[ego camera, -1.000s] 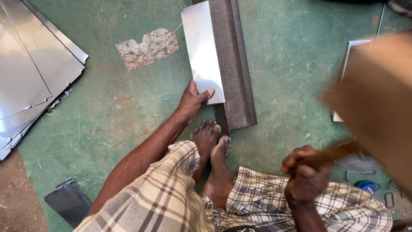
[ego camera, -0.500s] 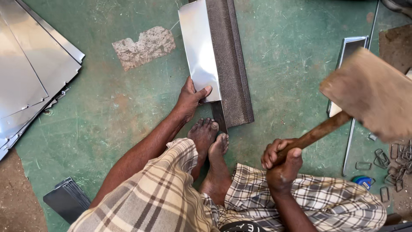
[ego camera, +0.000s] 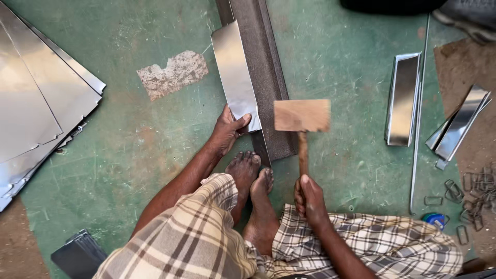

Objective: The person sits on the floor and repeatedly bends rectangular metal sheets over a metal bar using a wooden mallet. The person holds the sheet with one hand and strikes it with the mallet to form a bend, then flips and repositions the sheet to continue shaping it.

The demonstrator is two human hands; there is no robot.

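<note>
We pin the shiny metal strip [ego camera: 235, 77] against the dark steel bar [ego camera: 263, 77] on the green floor [ego camera: 144, 155] with our left hand [ego camera: 227, 132] so it stays put, while our right hand [ego camera: 309, 199] grips the wooden mallet [ego camera: 301, 116] over its edge.

My left hand [ego camera: 227, 130] on the metal sheet [ego camera: 235, 75] along the iron bar [ego camera: 266, 77], right hand [ego camera: 309, 199] gripping a wooden mallet [ego camera: 302, 116] above it.
</note>
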